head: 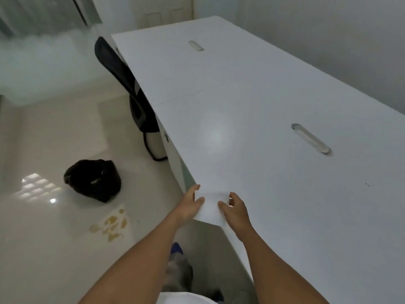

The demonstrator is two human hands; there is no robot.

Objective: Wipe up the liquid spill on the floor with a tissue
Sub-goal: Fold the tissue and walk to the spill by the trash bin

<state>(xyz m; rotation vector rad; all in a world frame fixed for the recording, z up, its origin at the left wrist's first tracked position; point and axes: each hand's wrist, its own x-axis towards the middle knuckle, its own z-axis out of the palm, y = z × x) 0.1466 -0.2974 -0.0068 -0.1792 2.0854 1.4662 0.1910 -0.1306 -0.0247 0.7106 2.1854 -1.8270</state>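
Our fingertips (201, 200) pinch the tissue (210, 208) from both sides: left hand (190, 201) on its left edge, thumb up over the top, right hand (234, 206) on its right edge with fingers curled in. Both hands look closed on the sheet, though white on white blurs the exact contact. The tissue lies flat at the near corner of the white desk (263, 128), its front edge overhanging slightly.

Step, as we read it: picking up the tissue. No wiping done yet; the yellowish spill (111, 224) sits untouched on the glossy tile floor (43, 249), down to our left and well apart from the desk.

Next move calls for lifting the sheet clear of the corner, probably bunching it, then crouching and swinging left and down to the spill.

Edges and room:
- Desk corner and its long left edge are just beside the hands; that corner is the 1 thing to clear on the way down.
- Black bin bag (93, 179) sits near the spill on its far side; keep strokes short of it.
- Black office chair (131, 95) is tucked at the desk further back, out of the path.
- Floor left of the spill is open.
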